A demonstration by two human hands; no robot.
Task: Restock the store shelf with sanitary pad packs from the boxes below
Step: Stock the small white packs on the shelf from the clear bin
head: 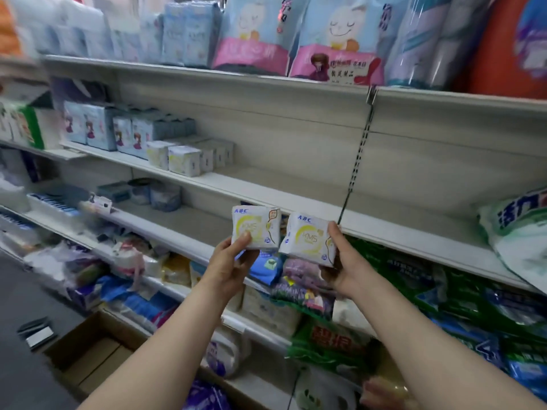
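Both forearms reach up; the left hand [229, 258] pinches one pad pack [256, 227], the right hand [340, 261] grips another [309, 242], raised before the shelf [296, 184]. Thin, slippery wrappers could slide loose.

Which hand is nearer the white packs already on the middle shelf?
Left. The left hand is below and slightly right of the shelved packs; the right hand is farther right.
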